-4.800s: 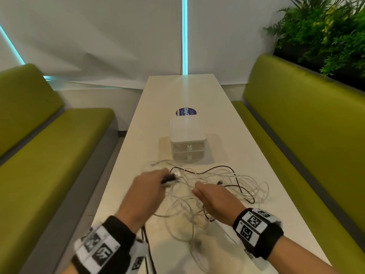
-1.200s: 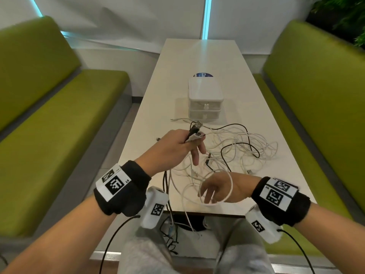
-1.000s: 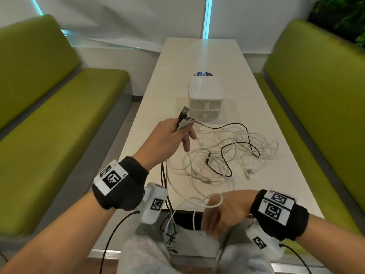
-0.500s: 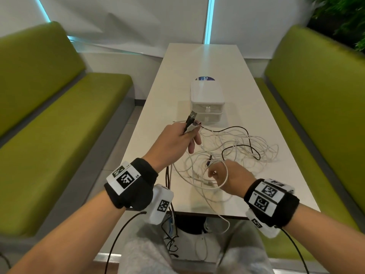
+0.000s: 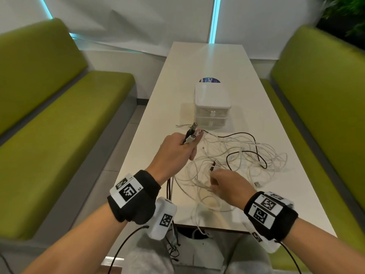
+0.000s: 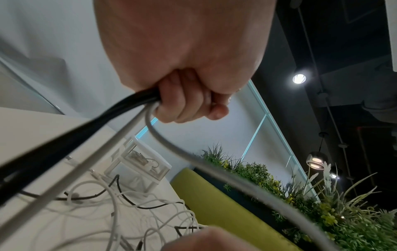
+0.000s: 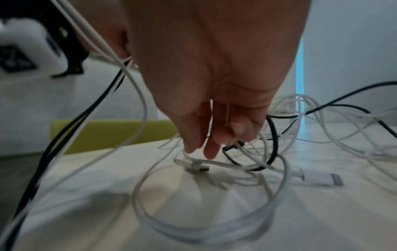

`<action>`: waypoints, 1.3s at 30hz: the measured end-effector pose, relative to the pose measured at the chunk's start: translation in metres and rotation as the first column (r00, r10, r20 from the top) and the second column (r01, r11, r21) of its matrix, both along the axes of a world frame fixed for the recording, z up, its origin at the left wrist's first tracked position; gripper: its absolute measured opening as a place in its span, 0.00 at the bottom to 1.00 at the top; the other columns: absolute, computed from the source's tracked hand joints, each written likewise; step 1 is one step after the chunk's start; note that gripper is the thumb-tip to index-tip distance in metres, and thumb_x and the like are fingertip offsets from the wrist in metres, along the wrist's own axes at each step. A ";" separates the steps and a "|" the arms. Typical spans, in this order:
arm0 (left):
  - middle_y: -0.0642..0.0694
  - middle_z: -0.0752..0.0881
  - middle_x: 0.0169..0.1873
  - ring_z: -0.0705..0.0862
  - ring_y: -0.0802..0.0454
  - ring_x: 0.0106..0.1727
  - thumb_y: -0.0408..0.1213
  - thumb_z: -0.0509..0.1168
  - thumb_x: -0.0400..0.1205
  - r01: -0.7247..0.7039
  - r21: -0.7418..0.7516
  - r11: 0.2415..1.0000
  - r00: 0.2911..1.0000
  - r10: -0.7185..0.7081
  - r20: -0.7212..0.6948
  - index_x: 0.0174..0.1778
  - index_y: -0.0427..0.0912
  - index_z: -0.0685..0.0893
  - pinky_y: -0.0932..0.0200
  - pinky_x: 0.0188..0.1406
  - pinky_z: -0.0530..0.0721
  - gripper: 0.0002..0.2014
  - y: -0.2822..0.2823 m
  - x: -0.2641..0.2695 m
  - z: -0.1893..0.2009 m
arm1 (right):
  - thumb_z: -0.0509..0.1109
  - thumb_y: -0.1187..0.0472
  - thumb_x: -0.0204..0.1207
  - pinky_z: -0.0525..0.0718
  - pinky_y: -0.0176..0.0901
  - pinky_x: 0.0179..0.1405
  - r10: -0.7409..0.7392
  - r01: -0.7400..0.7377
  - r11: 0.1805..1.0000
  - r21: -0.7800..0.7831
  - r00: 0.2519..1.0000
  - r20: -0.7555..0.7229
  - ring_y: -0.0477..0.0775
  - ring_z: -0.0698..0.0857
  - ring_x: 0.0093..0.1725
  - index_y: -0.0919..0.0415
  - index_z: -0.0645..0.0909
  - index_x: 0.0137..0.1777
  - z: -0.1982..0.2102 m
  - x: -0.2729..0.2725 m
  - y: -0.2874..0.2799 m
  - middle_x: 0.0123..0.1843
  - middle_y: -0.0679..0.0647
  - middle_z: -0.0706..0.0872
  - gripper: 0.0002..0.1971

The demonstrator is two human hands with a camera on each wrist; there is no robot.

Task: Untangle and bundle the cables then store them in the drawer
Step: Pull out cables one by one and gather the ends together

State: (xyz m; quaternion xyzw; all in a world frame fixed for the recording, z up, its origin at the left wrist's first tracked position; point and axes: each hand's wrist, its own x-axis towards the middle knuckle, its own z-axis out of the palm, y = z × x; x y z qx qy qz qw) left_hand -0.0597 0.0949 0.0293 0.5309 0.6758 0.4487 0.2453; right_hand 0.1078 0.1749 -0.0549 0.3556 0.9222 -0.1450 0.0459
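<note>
So the right hand (image 5: 230, 186) is back up on the worktop (image 5: 207, 62) now. A second ago it was down past the near edge dragging a white loop along, and now it's reaching into the pile around 6 o'clock, fingers spread and pointing down at a white plug, touching or nearly touching the cords. Can't tell if it's actually pinching one. My guess is that one strand got pulled free and it's going in for the next, so we're still early in the untangling. Nothing is bundled.

The worktop is long, pale and smooth, with green padded benches on both sides. The little drawer box (image 5: 212, 106) sits at about 12 o'clock from the pile. It's white frosted plastic with rounded corners and two drawers, both closed.

The cable tangle (image 5: 237, 155) is spread across the middle: mostly thin white rubbery cords in loose floppy loops, plus a thinner black one snaking through toward 3 o'clock.

The left hand (image 5: 177, 149) is at 9 o'clock of the pile, raised, fist clamped on a black cord and white ones, with the USB plugs (image 5: 191, 133) poking out the top, same as it's been holding them.
</note>
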 end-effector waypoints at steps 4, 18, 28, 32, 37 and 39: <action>0.40 0.69 0.22 0.67 0.47 0.24 0.58 0.55 0.85 0.033 -0.042 0.999 0.998 -0.030 0.057 0.20 0.39 0.80 0.61 0.24 0.64 0.33 0.013 0.002 -0.011 | 0.66 0.55 0.80 0.78 0.42 0.42 -0.088 0.075 0.993 -0.089 0.986 -0.143 0.51 0.81 0.43 0.57 0.79 0.47 0.008 0.008 0.010 0.44 0.50 0.86 0.06; 0.42 0.68 0.23 0.66 0.47 0.25 0.56 0.55 0.85 0.024 -0.153 0.988 0.996 -0.010 0.089 0.23 0.41 0.84 0.58 0.26 0.63 0.30 0.023 -0.001 -0.032 | 0.67 0.55 0.76 0.77 0.46 0.40 -0.110 0.083 0.982 -0.168 0.980 -0.164 0.53 0.81 0.43 0.53 0.74 0.41 -0.008 -0.009 0.009 0.41 0.48 0.83 0.06; 0.56 0.71 0.17 0.67 0.61 0.19 0.55 0.52 0.87 -0.067 -0.089 0.994 0.976 0.084 0.202 0.38 0.52 0.88 0.62 0.26 0.64 0.22 0.026 0.014 -0.031 | 0.68 0.53 0.79 0.83 0.45 0.36 -0.297 0.232 0.955 -0.186 0.772 -0.562 0.43 0.84 0.31 0.49 0.76 0.40 0.027 0.010 0.015 0.29 0.45 0.87 0.07; 0.49 0.84 0.32 0.81 0.53 0.35 0.52 0.53 0.87 -0.145 -0.009 0.989 0.972 0.144 0.186 0.35 0.53 0.83 0.64 0.34 0.73 0.19 0.028 0.021 -0.026 | 0.66 0.53 0.81 0.80 0.44 0.28 -0.290 0.203 0.957 -0.207 0.661 -0.692 0.46 0.81 0.25 0.48 0.75 0.40 0.046 0.008 0.004 0.25 0.48 0.83 0.08; 0.54 0.89 0.39 0.85 0.56 0.45 0.48 0.55 0.87 -0.151 0.022 0.988 0.972 0.145 0.184 0.37 0.48 0.85 0.58 0.49 0.78 0.18 0.026 0.026 -0.020 | 0.67 0.55 0.81 0.65 0.35 0.23 -0.319 0.187 0.948 -0.259 0.579 -0.750 0.46 0.68 0.20 0.52 0.76 0.40 0.051 0.008 -0.006 0.18 0.47 0.72 0.08; 0.58 0.90 0.40 0.85 0.66 0.47 0.49 0.55 0.87 -0.122 0.024 0.992 0.975 0.115 0.189 0.41 0.48 0.87 0.63 0.50 0.78 0.18 0.024 0.029 -0.018 | 0.68 0.56 0.81 0.63 0.34 0.23 -0.332 0.144 0.942 -0.303 0.535 -0.777 0.44 0.65 0.20 0.53 0.76 0.40 0.052 0.008 -0.007 0.18 0.47 0.69 0.08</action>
